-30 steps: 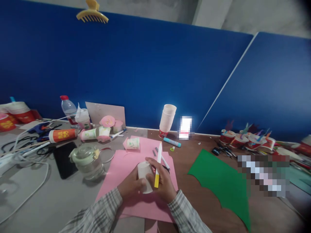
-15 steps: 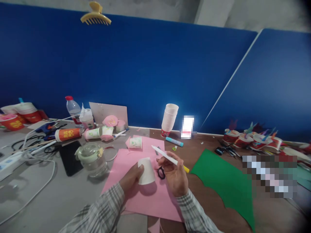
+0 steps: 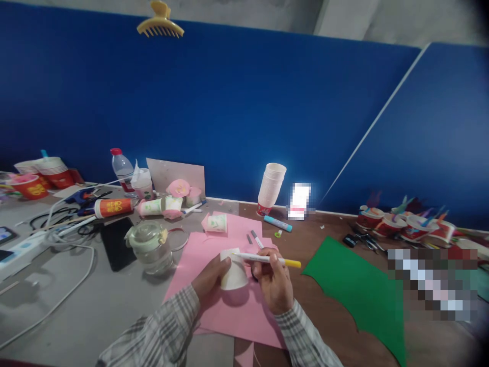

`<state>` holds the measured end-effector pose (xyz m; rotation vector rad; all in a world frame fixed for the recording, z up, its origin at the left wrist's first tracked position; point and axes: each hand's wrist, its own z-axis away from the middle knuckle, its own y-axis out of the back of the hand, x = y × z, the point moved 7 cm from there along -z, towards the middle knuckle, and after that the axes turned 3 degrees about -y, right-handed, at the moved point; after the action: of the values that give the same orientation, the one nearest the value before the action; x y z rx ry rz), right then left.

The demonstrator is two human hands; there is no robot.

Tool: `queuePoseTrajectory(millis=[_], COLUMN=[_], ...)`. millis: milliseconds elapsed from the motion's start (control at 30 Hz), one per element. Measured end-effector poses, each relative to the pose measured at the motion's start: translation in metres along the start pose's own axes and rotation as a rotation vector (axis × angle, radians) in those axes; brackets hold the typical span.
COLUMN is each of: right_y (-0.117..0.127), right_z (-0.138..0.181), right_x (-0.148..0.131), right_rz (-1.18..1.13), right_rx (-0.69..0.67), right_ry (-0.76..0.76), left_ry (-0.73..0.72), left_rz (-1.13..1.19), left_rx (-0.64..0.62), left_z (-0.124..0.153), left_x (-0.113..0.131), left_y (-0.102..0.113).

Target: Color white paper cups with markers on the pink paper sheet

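Note:
My left hand (image 3: 208,279) is wrapped round a small white paper cup (image 3: 233,272) that stands upside down on a pink paper sheet (image 3: 237,311). My right hand (image 3: 273,283) is closed on a white marker with a yellow cap (image 3: 267,259). The marker lies nearly level, its tip at the cup's upper edge and the yellow cap pointing right. Black scissor handles show partly between the cup and my right hand.
A green paper sheet (image 3: 355,293) lies to the right. A stack of paper cups (image 3: 270,187) stands by the blue wall, with a blue marker (image 3: 277,223) near it. A glass teapot (image 3: 147,246), a black phone (image 3: 114,243), cables, a bottle (image 3: 121,168) and decorated cups crowd the left.
My right hand swung the marker from upright to nearly level, then brought its tip to the cup. The left hand kept hold of the cup, which now stands upside down on the pink sheet.

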<state>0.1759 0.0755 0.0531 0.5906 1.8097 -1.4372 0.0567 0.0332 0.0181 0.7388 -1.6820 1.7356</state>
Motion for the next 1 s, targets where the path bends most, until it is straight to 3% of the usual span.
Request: queuePoseTrajectory(millis=[133, 400, 700, 833, 1000], right_y=[-0.006, -0.006, 0.012, 0.011, 0.010], right_z=[0.001, 0.005, 0.004, 0.006, 0.007], right_x=[0.000, 0.004, 0.015, 0.014, 0.015], right_rz=[-0.011, 0.016, 0.176, 0.253, 0.299], right_rx=[-0.068, -0.084, 0.022, -0.023, -0.099], right_ry=[0.005, -0.064, 0.009, 0.022, 0.035], left_ry=[-0.025, -0.030, 0.054, 0.031, 0.001], left_rz=[-0.045, -0.002, 0.106, 0.071, 0.058], left_rx=[0.005, 0.164, 0.176, 0.127, 0.156], left_z=[-0.001, -0.003, -0.003, -0.003, -0.002], left_x=[0.005, 0.002, -0.007, -0.003, -0.001], left_y=[-0.002, 0.011, 0.015, 0.010, 0.012])
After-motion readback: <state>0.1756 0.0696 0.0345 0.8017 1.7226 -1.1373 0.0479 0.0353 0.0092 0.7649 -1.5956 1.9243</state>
